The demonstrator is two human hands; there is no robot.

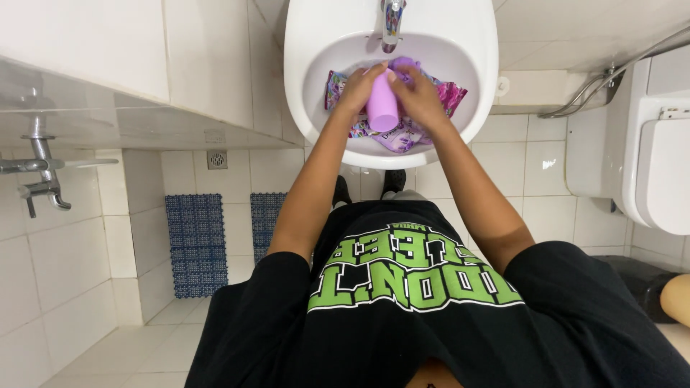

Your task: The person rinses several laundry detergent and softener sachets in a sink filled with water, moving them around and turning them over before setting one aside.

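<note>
White-tiled bathroom, white ceramic sink point(302, 86) at twelve o'clock, chrome tap point(392, 21) above its bowl. Left hand point(357, 88) and right hand point(417, 93) both clamped on pale purple plastic cup point(382, 104), held over sink bowl. Crumpled purple and pink plastic sachets point(449, 97) beneath. Blue plastic floor mats point(195, 244) at eight o'clock.

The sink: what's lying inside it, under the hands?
In the sink lie purple and pink sachets. Above them both hands, left and right, hold a lilac cup. How many sachets there are stays hidden.
</note>
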